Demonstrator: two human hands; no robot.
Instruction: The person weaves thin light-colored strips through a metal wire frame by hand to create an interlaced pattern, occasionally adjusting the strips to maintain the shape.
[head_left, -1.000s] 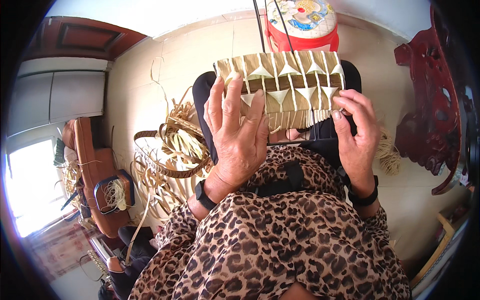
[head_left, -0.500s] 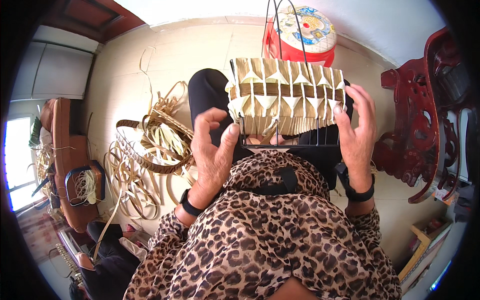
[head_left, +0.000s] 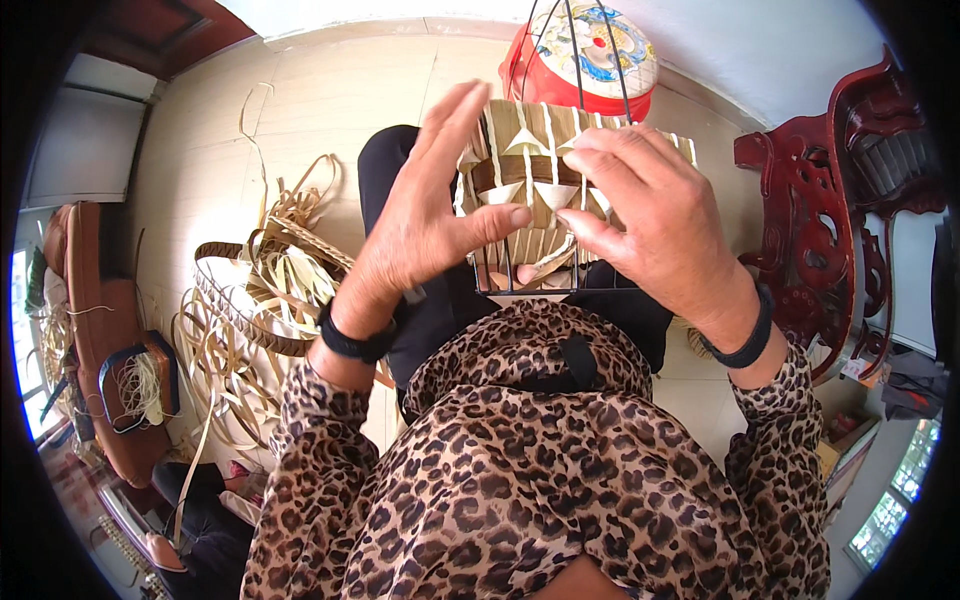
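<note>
A woven panel of tan strips, with a brown band, white cross strips and rows of white triangular folds, sits on a black wire frame over my lap. My left hand is open over the panel's left side, fingers stretched upward and thumb pointing right across the lower row of folds. Over the right half, my right hand hovers with fingers bent. Its thumb and forefinger stand apart near a white fold, and nothing shows between them. That hand hides much of the panel's right side.
Loose palm-like strips and a braided band lie in a heap on the tiled floor to the left. A red stool with a patterned top stands ahead. Carved dark red furniture is at the right. Another person's dark-clothed leg shows lower left.
Both hands have left the panel's side edges and moved inward over its face. My left hand has risen with its fingers straightened; my right has shifted left, covering the right half.
</note>
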